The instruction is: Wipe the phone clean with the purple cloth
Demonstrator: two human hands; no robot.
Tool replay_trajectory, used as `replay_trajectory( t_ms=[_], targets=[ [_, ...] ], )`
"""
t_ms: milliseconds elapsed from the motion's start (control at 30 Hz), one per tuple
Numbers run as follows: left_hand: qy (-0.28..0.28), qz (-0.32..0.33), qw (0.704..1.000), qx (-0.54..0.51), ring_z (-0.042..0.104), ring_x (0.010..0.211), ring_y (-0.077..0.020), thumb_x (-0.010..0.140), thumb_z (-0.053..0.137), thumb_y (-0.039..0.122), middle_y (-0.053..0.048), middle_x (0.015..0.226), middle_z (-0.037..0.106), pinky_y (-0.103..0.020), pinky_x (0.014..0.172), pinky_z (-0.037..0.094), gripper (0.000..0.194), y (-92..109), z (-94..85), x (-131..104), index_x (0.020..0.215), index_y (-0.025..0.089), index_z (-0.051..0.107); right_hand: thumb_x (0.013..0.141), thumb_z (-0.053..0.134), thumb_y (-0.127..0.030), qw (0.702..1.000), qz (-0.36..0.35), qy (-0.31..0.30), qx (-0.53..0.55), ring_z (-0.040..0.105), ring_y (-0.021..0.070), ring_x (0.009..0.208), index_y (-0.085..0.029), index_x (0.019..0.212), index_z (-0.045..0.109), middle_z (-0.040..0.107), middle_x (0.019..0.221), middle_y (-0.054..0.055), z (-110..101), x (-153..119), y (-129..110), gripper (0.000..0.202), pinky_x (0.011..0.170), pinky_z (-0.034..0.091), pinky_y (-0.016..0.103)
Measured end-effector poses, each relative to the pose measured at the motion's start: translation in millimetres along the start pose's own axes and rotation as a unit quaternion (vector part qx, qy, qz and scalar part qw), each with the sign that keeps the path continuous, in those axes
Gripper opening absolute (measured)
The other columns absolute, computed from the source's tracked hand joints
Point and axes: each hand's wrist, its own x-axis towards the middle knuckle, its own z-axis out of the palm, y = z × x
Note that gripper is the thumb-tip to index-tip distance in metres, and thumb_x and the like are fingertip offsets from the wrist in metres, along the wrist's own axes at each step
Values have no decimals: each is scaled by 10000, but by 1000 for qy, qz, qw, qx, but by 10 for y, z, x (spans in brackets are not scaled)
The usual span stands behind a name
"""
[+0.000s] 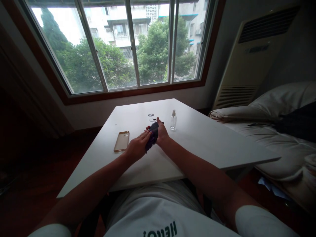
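Above the middle of the white table, my right hand [162,132] is closed around the edge of a dark, flat phone [154,126], held tilted. My left hand [139,144] presses a dark purple cloth [150,142] against the phone, and part of the cloth hangs below the fingers. Left of my hands lies a clear phone case [121,141] with a golden-brown rim, flat on the table. A clear spray bottle [173,121] stands upright to the right. Just beyond my hands are a small round black-and-white piece [150,115] and a clear ring-like piece [151,120], partly covered.
The white table [202,141] has angled edges, its near edge close to my body. Beyond it are a wall and a window [133,49]. At the right stand a pale floor air conditioner [247,59] and a cushioned seat [266,138] with dark fabric on it.
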Motion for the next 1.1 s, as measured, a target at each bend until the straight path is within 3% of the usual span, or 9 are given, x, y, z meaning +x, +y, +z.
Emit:
replay_trajectory(
  t_ms=[100, 200, 333, 433, 600, 967, 1100],
  targets=[
    [-18, -18, 1000, 9, 415, 1452, -326, 870, 520, 30, -176, 1579, 398, -508, 1130, 495, 707, 6, 12, 1, 1556, 137, 382, 888, 543, -717, 1000, 6, 19, 3, 633, 210, 651, -229, 888, 479, 586, 723, 48, 9, -2, 3, 493, 581, 589, 377],
    [-8, -3, 1000, -2, 502, 1393, -301, 910, 494, 25, -156, 1515, 500, -486, 1140, 493, 605, 4, -10, -18, 1500, 162, 484, 908, 562, -670, 998, -29, 48, 6, 636, 193, 653, -237, 925, 470, 564, 714, 13, -3, 0, -9, 443, 618, 596, 372],
    [24, 56, 997, -40, 596, 1312, -238, 993, 483, 98, -72, 1432, 605, -467, 1163, 482, 481, -24, -50, -59, 1441, 252, 564, 892, 563, -699, 999, -2, 41, 11, 654, 207, 685, -226, 933, 475, 603, 727, 33, -15, -7, -19, 483, 634, 602, 387],
    [24, 53, 996, -71, 561, 1350, -241, 1000, 493, 121, -71, 1478, 561, -477, 1179, 466, 493, -29, -37, -59, 1472, 257, 531, 863, 579, -729, 999, 3, 32, 22, 659, 216, 708, -220, 935, 495, 633, 747, 50, -11, -5, -26, 521, 645, 607, 392],
    [12, -26, 997, -74, 450, 1435, -300, 940, 579, 154, -100, 1578, 428, -520, 1156, 481, 667, -39, 20, -5, 1570, 261, 387, 867, 587, -716, 999, -26, 24, 11, 658, 214, 696, -228, 944, 499, 647, 757, 51, -13, 14, -44, 503, 584, 589, 362],
    [-31, 93, 992, -73, 416, 1461, -249, 1003, 514, 177, -94, 1572, 440, -517, 1236, 358, 611, 28, -129, -3, 1584, 263, 344, 884, 637, -636, 996, -72, 46, 25, 670, 189, 722, -197, 963, 545, 659, 762, 47, -41, 16, -183, 455, 678, 623, 362],
    [-35, 39, 998, -37, 311, 1511, -278, 1028, 503, 280, -114, 1592, 403, -575, 1245, 298, 588, 44, -83, 13, 1588, 234, 329, 877, 619, -678, 998, -50, 27, 6, 678, 203, 710, -214, 940, 528, 662, 755, 46, 15, -52, -39, 477, 608, 606, 348]
  ],
)
